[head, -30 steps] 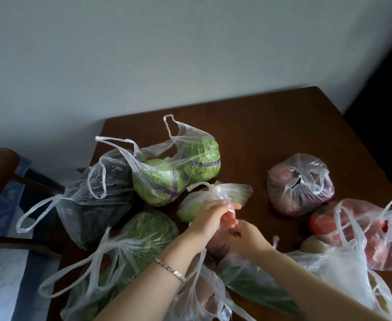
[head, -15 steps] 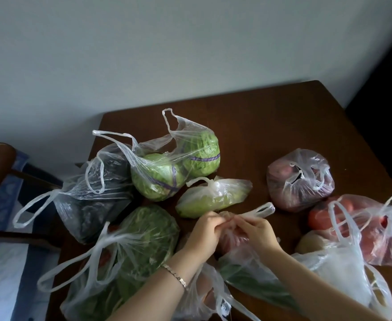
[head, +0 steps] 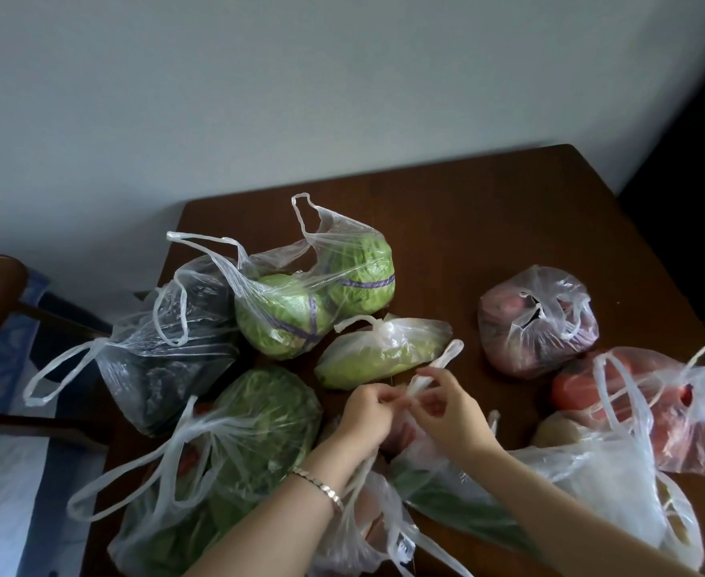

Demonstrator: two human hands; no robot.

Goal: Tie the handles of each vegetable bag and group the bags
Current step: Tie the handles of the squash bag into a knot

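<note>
A tied bag (head: 384, 351) of pale greens lay near the middle of the table (head: 467, 226), its long axis running left to right and its knot on top. Just in front of it, toward the person, sat a pink bag (head: 398, 437) with reddish contents, mostly hidden under the hands. The left hand (head: 367, 414) and right hand (head: 446, 406) each pinched that bag's handles between fingertips. One twisted handle (head: 442, 362) pointed up and away to the right, and its looped end reached the tied bag's right tip.

Behind and left of the tied bag, a cabbage bag (head: 313, 301) held two green heads banded in purple, its handles loose and standing. Further left sat a dark bag (head: 176, 351), untied. Left and in front lay a leafy bag (head: 259, 422) with sprawling handles. Right of the tied bag, well apart, was a knotted bag (head: 538, 322) of reddish produce. Further right and nearer the person lay a tomato bag (head: 634, 393) with loose handles.
</note>
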